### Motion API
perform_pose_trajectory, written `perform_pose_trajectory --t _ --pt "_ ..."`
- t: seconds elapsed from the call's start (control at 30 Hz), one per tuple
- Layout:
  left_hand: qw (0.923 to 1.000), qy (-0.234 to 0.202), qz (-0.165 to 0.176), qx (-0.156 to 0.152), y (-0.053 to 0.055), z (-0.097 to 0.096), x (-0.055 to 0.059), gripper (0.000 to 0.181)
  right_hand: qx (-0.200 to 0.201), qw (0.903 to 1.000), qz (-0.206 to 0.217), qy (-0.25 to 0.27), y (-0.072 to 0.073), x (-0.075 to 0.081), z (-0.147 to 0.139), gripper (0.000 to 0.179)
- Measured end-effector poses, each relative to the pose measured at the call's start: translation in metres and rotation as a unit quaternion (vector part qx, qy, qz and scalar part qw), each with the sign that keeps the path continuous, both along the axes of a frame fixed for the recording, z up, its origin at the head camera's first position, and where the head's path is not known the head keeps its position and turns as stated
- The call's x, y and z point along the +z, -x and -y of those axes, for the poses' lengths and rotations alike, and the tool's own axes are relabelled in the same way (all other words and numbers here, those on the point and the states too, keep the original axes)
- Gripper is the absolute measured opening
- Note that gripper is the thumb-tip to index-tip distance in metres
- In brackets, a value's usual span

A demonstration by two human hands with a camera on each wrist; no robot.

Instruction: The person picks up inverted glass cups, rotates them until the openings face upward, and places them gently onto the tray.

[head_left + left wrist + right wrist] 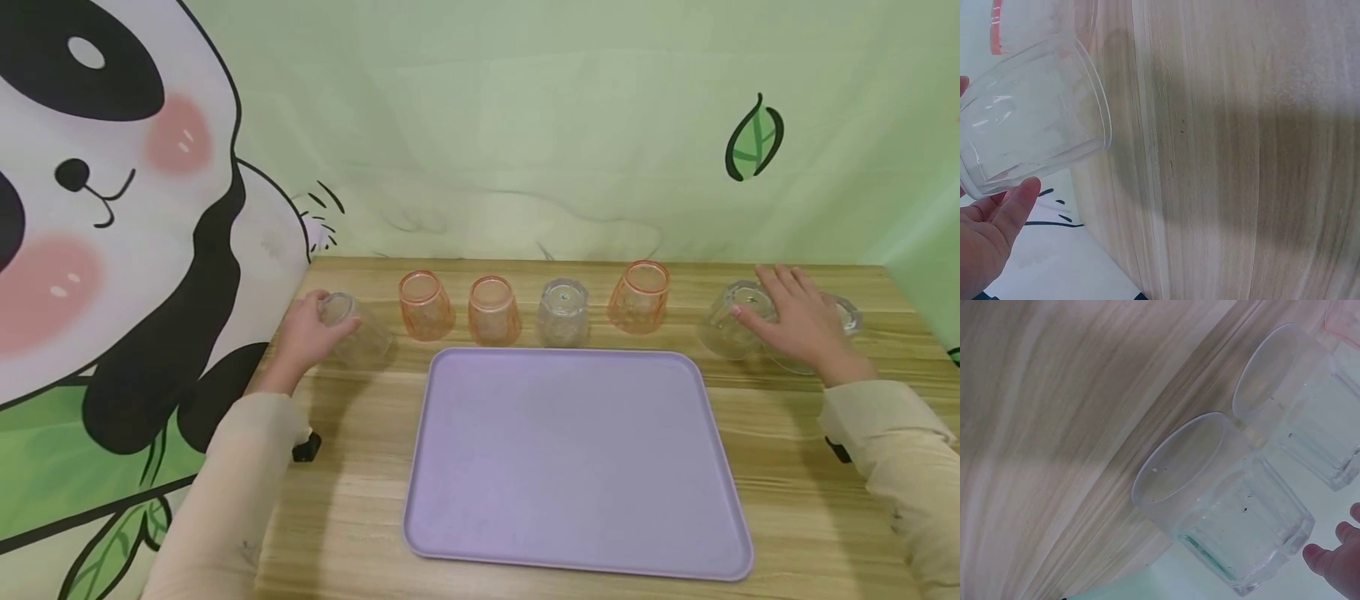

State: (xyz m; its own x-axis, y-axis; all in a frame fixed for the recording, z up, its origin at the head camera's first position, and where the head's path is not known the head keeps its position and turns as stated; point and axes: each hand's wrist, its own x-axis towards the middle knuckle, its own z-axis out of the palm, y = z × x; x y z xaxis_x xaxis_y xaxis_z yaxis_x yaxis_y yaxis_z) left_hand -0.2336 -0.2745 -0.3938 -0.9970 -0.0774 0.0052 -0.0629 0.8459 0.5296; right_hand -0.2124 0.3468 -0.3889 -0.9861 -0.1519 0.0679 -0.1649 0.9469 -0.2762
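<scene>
In the head view, 1 clear glass (367,340) is held at the left end of the wooden table (352,508), its narrower end pinched between the thumb and fingers of the left hand (306,333). Its mouth is pointed downward, and its long axis is slanted, the narrower end being leaned to the left; whether the rim is touched to the table cannot be told. At the right end, 2 inverted glasses (726,329) are partly covered by the right hand (802,325), whose fingers are extended with the thumb spread apart; whether either is touched cannot be told here. Between the hands, 3 orange glasses (493,312) and 1 clear middle glass (564,315) are stood in a row, narrower ends up, with the first orange one placed just beside the held glass. The space in front of this row is taken up by a purple tray (577,467). In the left wrist view, the held glass is seen with its wide rim turned toward the table, and an orange glass is partly overlapped by it. In the right wrist view, the 2 inverted glasses are shown side by side, mouths on the table, with the right fingertips (1315,556) near 1 base.
</scene>
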Motion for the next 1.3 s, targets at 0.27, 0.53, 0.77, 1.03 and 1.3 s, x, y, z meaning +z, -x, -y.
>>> perform_pose_trajectory --t 0.27,0.53,0.77,1.03,1.3 --pt "0.9998 -0.017 -0.003 -0.011 -0.010 -0.004 0.002 0.081 0.010 0.9999 0.002 0.008 -0.002 0.002 0.006 0.075" --pt "0.9983 -0.051 -0.002 -0.026 -0.018 -0.012 0.002 0.078 0.022 0.9996 -0.001 0.015 -0.005 0.002 0.015 0.076" --pt "0.9963 -0.075 -0.018 -0.038 -0.026 -0.018 0.001 0.077 0.032 0.9993 -0.005 0.019 -0.006 0.002 0.019 0.075" --pt "0.9921 -0.103 -0.068 -0.025 -0.036 -0.024 -0.002 0.074 0.042 0.9987 -0.009 0.026 -0.008 0.000 0.027 0.074" --pt "0.9835 -0.154 -0.092 -0.022 -0.047 -0.035 0.000 0.067 0.063 0.9975 -0.023 0.023 -0.011 0.003 0.039 0.075"
